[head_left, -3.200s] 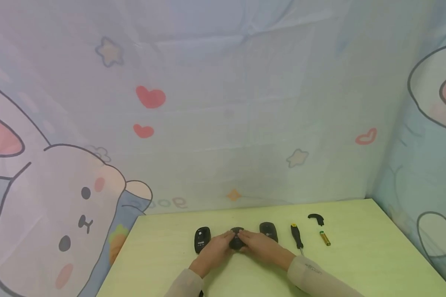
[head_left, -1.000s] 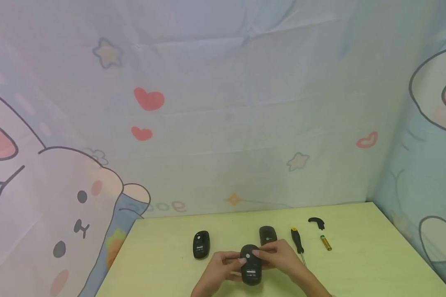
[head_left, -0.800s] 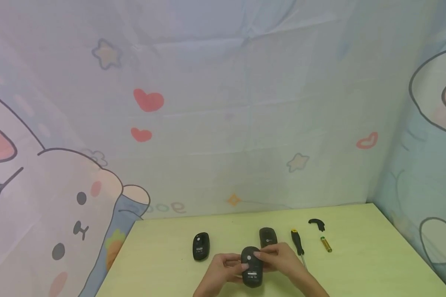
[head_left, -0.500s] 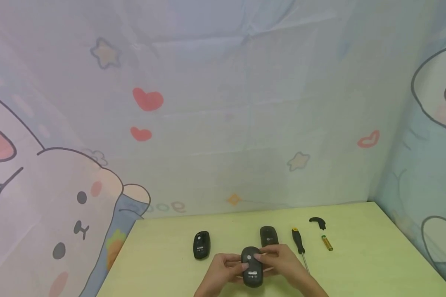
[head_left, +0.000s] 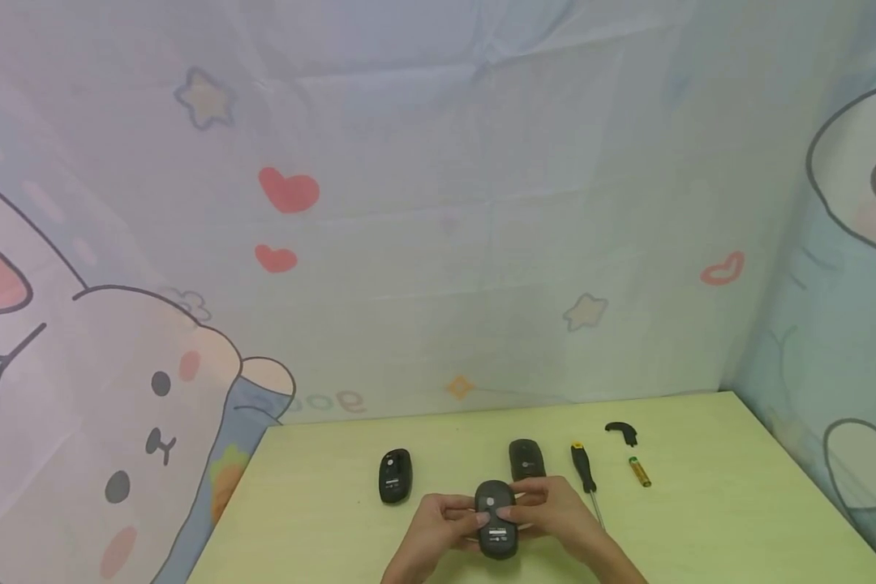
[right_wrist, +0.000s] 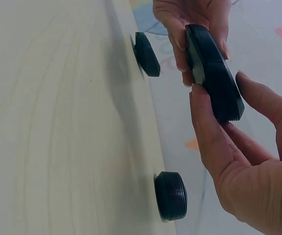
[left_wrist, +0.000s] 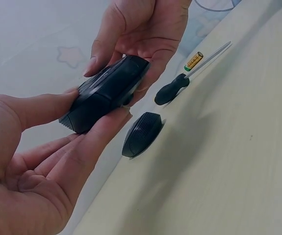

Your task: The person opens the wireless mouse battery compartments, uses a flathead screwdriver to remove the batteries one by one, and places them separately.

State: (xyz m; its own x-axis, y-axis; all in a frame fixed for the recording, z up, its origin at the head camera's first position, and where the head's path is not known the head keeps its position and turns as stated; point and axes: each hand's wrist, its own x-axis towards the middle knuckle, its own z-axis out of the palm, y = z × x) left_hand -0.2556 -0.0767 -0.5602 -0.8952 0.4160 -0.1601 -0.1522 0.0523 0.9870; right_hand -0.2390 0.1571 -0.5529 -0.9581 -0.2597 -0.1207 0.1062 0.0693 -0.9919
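Both hands hold one black computer mouse [head_left: 496,535] above the table, its labelled underside turned up in the head view. My left hand [head_left: 435,531] grips its left side, thumb on the underside and fingers beneath. From the right, my right hand [head_left: 558,515] pinches it, with the thumb near the middle of the underside. In the left wrist view the mouse [left_wrist: 106,93] is seen edge-on between both hands; the right wrist view also shows the mouse [right_wrist: 214,73] from its side. The fingers behind it are partly hidden.
On the yellow-green table [head_left: 299,519] a second mouse [head_left: 396,477] lies underside up at left. A third mouse [head_left: 527,459] sits behind the right hand. Further right are a screwdriver [head_left: 584,469], an AA battery [head_left: 639,471] and a curved black piece [head_left: 623,432]. A printed cloth hangs behind.
Since the oldest frame, the hands have lifted the mouse off the table, brought it nearer and turned its underside up. Over the last half second the right thumb has slid slightly down the underside.
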